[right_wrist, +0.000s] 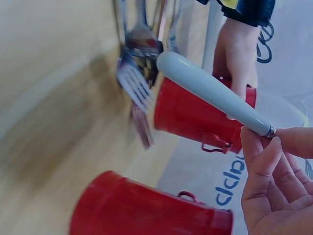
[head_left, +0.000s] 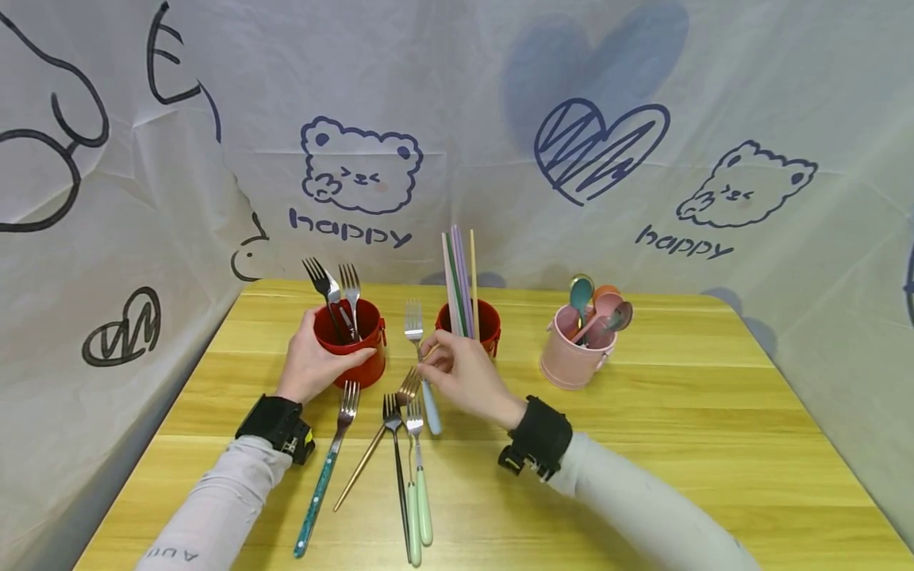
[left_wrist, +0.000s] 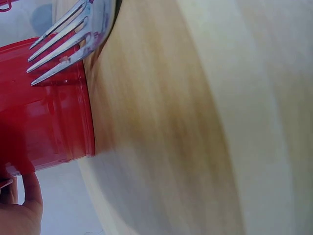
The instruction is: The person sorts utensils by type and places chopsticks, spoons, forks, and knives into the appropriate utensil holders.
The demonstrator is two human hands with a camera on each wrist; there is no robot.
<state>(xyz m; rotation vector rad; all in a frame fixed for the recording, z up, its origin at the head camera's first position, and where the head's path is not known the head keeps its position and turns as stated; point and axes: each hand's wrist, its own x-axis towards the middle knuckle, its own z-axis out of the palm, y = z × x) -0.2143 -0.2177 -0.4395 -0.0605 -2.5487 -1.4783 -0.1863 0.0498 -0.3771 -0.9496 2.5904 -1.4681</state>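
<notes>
My left hand (head_left: 314, 365) holds a small red bucket (head_left: 369, 366) at the table's left, thumb across its near side. Several forks (head_left: 350, 285) stand tines up in it. Between the two red buckets, the right hand (head_left: 467, 377) pinches a fork with a light blue handle (head_left: 432, 408) near its neck, tines pointing up; the right wrist view shows that pale handle (right_wrist: 205, 85) clear of the table. Nearer to me lie a teal-handled fork (head_left: 323, 484), a gold fork (head_left: 360, 468), a black fork (head_left: 400, 468) and two green-handled forks (head_left: 424, 500).
Behind the right hand, a second red bucket (head_left: 489, 321) holds several coloured straw-like sticks (head_left: 457, 277). Farther right stands a pink bucket (head_left: 574, 361) with several spoons (head_left: 607, 305). A white sheet (head_left: 471, 159) with drawings hangs behind the wooden table (head_left: 678, 444).
</notes>
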